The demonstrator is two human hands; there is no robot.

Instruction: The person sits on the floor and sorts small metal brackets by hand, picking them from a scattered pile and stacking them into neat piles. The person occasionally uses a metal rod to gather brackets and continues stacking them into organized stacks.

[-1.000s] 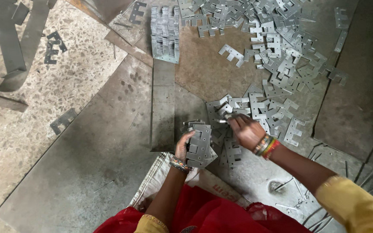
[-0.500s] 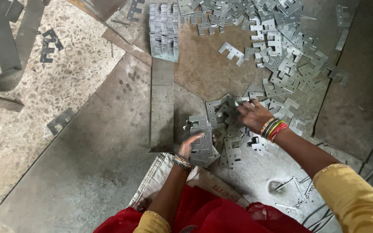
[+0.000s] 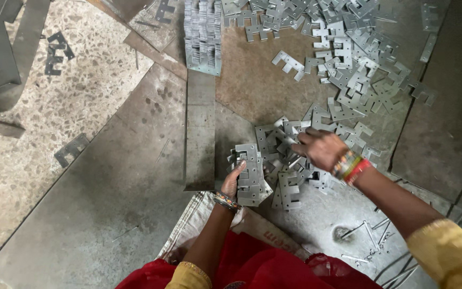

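Left hand [image 3: 232, 183] is closed around a small stack of E-shaped stamped metal plates [image 3: 249, 174], gripped from its left side with the thumb hooked over the upper edge; the stack is held just above the floor, close in front of the knees. Right hand [image 3: 322, 150] is spread palm-down over a loose cluster of the same plates [image 3: 282, 142] just right of the held stack, the fingers resting on one or two pieces; whether a plate has actually been pinched cannot be told, since the fingertips are hidden by the knuckles. A larger scatter of plates [image 3: 359, 69] is spread further away, and a neatly packed row of stacked plates [image 3: 203, 32] is set at the far end of a long flat steel strip [image 3: 200, 128], which lies just left of the held stack.

Several risks can be judged. The held stack is only loosely squared, so plates could be shed from its lower end if the grip is relaxed. The stamped edges look sharp, and bare fingers could be cut while pieces are raked together. Interlocked legs in the cluster may cause several plates to be dragged up at once.
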